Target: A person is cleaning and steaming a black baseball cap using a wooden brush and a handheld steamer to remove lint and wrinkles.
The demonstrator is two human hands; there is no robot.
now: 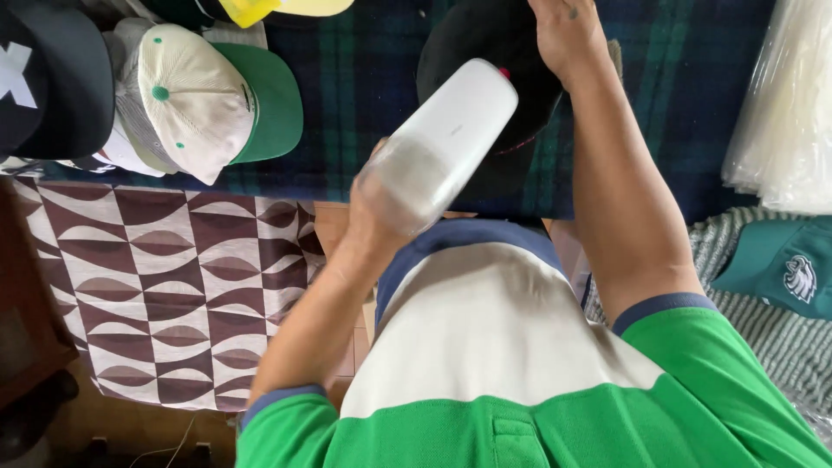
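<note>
The left hand is closed in a full grip around the lower, translucent end of a white handheld appliance, which looks like a garment steamer or fabric shaver, though its working head is hidden and I cannot tell which. The device tilts up and to the right, its white upper end pointing at a black cap and lying just beside or against its crown. The right hand lies on that cap from above with fingers curled over the far side, pressing it against the dark plaid cloth covering the tabletop. By the look of it, the step in hand is treating the cap's surface while it is braced; the next move would call for steady contact and a turn of the cap under the right hand. A cream cap with a green brim and a dark cap sit well apart to the left, a teal cap to the right.
</note>
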